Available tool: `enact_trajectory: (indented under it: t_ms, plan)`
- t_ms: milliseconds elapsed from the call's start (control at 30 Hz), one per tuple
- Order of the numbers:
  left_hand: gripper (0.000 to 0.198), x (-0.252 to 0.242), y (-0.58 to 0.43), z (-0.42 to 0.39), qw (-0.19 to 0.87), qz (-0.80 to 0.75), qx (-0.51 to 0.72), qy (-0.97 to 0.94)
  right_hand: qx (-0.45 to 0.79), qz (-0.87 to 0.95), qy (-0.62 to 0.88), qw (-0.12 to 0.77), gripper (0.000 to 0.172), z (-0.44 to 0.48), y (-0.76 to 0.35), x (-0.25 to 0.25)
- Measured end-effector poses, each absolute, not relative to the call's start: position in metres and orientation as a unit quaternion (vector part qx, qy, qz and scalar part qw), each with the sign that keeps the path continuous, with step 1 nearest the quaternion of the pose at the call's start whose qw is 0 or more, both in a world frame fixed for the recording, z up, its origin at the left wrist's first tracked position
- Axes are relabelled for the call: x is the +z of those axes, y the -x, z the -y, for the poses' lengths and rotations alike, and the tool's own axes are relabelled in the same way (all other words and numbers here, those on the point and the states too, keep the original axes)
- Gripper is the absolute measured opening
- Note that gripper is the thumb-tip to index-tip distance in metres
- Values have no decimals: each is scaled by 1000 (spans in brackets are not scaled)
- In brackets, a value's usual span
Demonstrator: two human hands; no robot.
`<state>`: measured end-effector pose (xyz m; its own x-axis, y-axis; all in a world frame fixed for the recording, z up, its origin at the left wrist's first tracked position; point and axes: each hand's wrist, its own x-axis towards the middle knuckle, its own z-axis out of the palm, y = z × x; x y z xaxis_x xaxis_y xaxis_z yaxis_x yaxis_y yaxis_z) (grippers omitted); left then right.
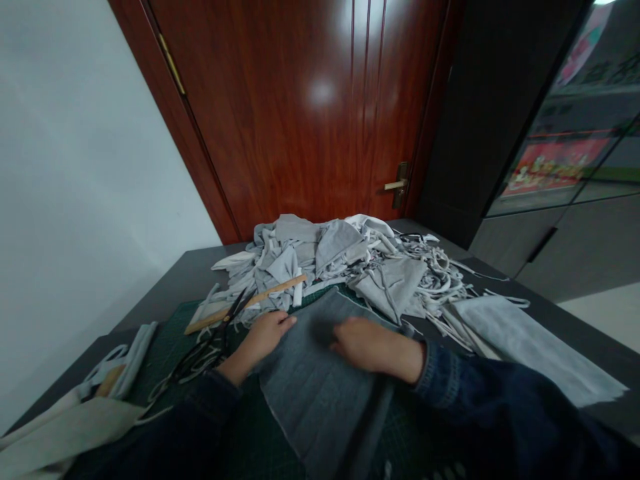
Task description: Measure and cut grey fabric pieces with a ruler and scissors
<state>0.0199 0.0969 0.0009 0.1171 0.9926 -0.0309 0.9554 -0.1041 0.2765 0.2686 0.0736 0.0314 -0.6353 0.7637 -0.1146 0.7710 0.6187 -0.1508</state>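
Note:
A dark grey piece of cloth (325,393) lies spread over a green cutting mat (180,333). My left hand (267,337) is closed at the cloth's upper left edge, its fingertips pinching the fabric there. Over the upper middle of the cloth is my right hand (363,343), with its fingers curled in and a little blurred. What it holds, if anything, is hidden. Black-handled scissors (227,320) lie just left of my left hand, their blades pointing up and away. Next to them a wooden ruler (275,289) slants across the mat's far edge.
A heap of grey and white fabric scraps (300,240) covers the table's back, before a red-brown door (300,120). Tangled strips (440,280) sit at its right. A light grey folded cloth (540,340) lies right; pale fabric (75,423) lies left. Beyond stands a cabinet (560,247).

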Motion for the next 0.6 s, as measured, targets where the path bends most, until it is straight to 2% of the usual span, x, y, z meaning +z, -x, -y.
enact_trajectory:
  t_ms: [100, 200, 267, 400, 500, 600]
  plan:
    - [43, -5, -21, -89, 87, -678, 84, -725, -38, -889, -456, -24, 39, -67, -236, -2]
    - [31, -8, -18, -78, 28, -698, 77, -712, 30, -905, -413, -94, 50, -71, -229, -33]
    - [29, -7, -17, -71, -12, -697, 74, -713, 16, -909, -400, -117, 54, -78, -235, -46]
    - [32, 6, -32, -54, -58, -615, 78, -782, -46, -917, -383, -105, 61, -100, -248, -51]
    - [25, 16, -58, -30, 9, -471, 73, -879, -59, -917, -385, -86, 59, -115, -250, -47]
    - [47, 16, -89, 1, 160, -200, 64, -965, -66, -922, -375, -72, 58, -125, -249, -44]
